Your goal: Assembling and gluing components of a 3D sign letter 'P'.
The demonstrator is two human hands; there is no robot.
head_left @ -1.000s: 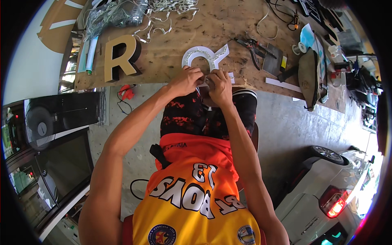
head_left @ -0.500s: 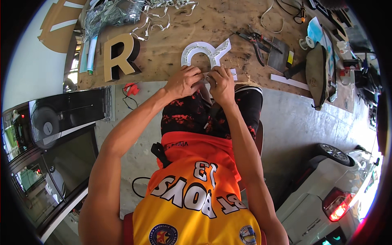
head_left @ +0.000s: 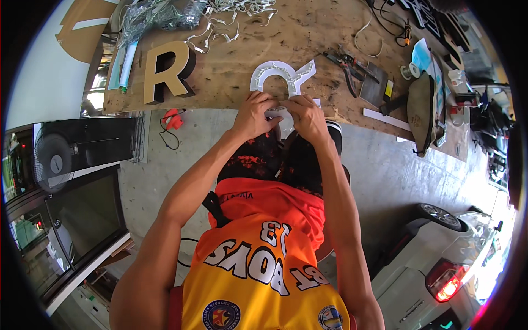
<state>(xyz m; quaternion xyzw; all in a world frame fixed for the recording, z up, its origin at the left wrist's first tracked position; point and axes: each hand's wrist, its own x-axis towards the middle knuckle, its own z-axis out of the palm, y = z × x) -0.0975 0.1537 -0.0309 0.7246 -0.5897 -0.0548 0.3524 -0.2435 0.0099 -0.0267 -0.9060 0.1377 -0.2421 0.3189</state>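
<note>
A white hollow sign letter lies near the front edge of the workbench, small white LED modules lining its inside. My left hand is at its near left side, fingers bent and pinched together, thumb lower down. Close beside it, my right hand curls its fingers over the near right part of the letter. The two sets of fingertips almost meet at the table edge. They cover the letter's near end, and whatever they pinch is hidden. A pale shape shows below, between the hands; I cannot tell what it is.
On the wooden workbench stand a gold-faced block letter, strings of LED modules, and plastic wrapping. Pliers, a grey plate, a white strip and a pouch lie right.
The view has shifted slightly. My hands stay at the letter's near end; the left wrist has turned and its thumb now shows. The right hand has tilted, knuckles further right.
</note>
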